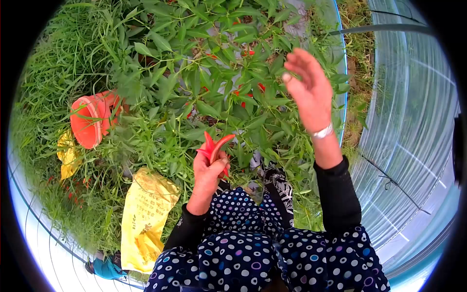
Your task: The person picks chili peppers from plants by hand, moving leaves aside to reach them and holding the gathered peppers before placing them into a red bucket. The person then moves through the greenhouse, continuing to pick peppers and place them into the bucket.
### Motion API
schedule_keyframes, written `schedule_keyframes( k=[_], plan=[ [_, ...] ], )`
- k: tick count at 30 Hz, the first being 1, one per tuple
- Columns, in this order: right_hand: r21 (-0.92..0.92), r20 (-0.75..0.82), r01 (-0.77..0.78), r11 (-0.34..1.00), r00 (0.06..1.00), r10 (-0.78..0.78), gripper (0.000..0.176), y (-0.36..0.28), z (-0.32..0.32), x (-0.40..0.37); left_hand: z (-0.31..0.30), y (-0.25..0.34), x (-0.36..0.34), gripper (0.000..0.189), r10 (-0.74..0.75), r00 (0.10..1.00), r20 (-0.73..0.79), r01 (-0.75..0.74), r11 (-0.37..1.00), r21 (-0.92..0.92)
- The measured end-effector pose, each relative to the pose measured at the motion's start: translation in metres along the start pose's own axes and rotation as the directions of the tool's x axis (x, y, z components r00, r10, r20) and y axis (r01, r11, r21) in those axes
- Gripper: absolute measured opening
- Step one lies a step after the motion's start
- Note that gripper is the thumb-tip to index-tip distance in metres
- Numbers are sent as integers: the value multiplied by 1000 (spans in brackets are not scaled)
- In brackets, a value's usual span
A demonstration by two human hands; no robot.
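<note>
My left hand (pixel 208 170) is closed around several red chili peppers (pixel 212 147), whose tips stick out above and below the fingers. It is held low, just in front of my dotted apron. My right hand (pixel 310 90) is raised over the right side of the pepper plants (pixel 209 73), its fingers apart and slightly curled, with nothing seen in it. A silvery bracelet (pixel 323 131) circles that wrist. More red peppers (pixel 247 100) hang among the leaves, partly hidden by foliage.
An orange-red bucket (pixel 86 121) lies tipped on its side in the grass at left. A yellow sack (pixel 146 214) is spread at lower left, with a smaller yellow bag (pixel 68 153) near the bucket. A clear plastic sheet wall (pixel 404 107) runs along the right.
</note>
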State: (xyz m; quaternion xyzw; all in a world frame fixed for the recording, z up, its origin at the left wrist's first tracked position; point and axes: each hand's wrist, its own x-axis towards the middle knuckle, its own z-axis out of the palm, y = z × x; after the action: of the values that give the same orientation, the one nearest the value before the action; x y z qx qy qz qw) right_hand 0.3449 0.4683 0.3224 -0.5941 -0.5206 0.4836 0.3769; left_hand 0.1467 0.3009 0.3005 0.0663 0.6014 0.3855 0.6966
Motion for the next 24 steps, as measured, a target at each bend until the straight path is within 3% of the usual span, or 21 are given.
schedule_keyframes(
  k=[2, 3, 4, 5, 7, 9, 11, 12, 13, 14, 15, 16, 17, 18, 19, 20, 21, 22, 23, 24],
  plan=[
    [-38, -41, 197, 980, 979, -198, 62, 4, 10, 71, -26, 13, -6, 37, 61, 998, 17, -61, 998, -1],
    [-64, -27, 198, 978, 979, -200, 66, 9, 19, 103, -42, 22, -9, 37, 89, 995, -40, -89, 996, 4],
    [-85, 31, 204, 975, 979, -202, 70, 15, 31, 128, -59, 31, -11, 39, 56, 996, -76, -67, 985, -159],
    [-86, 112, 127, 988, 987, -117, 76, 12, 49, 143, -79, 39, -12, 41, 27, 994, -102, -59, 945, -322],
    [-279, 305, 95, 956, 952, -5, 82, 12, 81, 154, -126, 69, -11, 50, 79, 974, -210, -174, 857, -486],
    [-449, 467, 189, 873, 883, 49, 86, 17, 108, 145, -180, 107, -5, 52, 206, 906, -370, -380, 780, -497],
    [-569, 535, 291, 769, 841, 77, 78, 32, 120, 126, -256, 138, 4, 53, 286, 838, -465, -486, 778, -397],
    [-579, 541, 211, 788, 822, 178, 70, 14, 125, 110, -294, 154, 7, 48, 309, 797, -519, -534, 763, -365],
    [-598, 530, 191, 778, 823, 205, 63, 25, 122, 98, -331, 169, 16, 47, 372, 684, -627, -609, 765, -209],
    [-565, 524, 280, 776, 848, 75, 55, 28, 117, 79, -362, 188, 17, 46, 306, 696, -649, -595, 751, -284],
    [-527, 582, 335, 781, 812, 45, 47, 39, 109, 68, -374, 207, 15, 56, 174, 632, -755, -588, 743, -320],
    [-489, 572, 236, 840, 813, 104, 40, 54, 101, 52, -381, 226, 18, 61, 9, 539, -842, -513, 796, -320],
    [-693, 543, 218, 687, 784, 300, 36, 32, 99, 37, -384, 239, 24, 67, -140, 408, -902, -429, 843, -325],
    [-641, 758, 755, 138, 651, -38, 41, 51, 84, 11, -384, 242, 29, 70, 24, 509, -861, -320, 933, -164],
    [-614, 678, 560, 556, 735, 8, 47, 52, 70, -2, -381, 240, 34, 73, 168, 612, -773, -234, 972, 27],
    [-597, 728, 621, 508, 686, 17, 49, 55, 61, -16, -376, 231, 51, 73, 225, 669, -708, -209, 972, 111],
    [-267, 534, -100, 959, 813, 233, 38, 58, 60, -33, -343, 227, 63, 71, 274, 764, -584, -225, 962, 158],
    [344, 474, -694, 632, 710, 522, 27, 61, 63, -47, -303, 220, 73, 67, 247, 852, -461, -186, 967, 175],
    [341, 465, -695, 633, 710, 529, 27, 61, 62, -56, -261, 210, 84, 65, 208, 907, -365, -116, 959, 259],
    [155, 425, -532, 833, 797, 430, 27, 60, 60, -65, -216, 201, 90, 62, 176, 958, -227, -94, 940, 329]
  ],
)
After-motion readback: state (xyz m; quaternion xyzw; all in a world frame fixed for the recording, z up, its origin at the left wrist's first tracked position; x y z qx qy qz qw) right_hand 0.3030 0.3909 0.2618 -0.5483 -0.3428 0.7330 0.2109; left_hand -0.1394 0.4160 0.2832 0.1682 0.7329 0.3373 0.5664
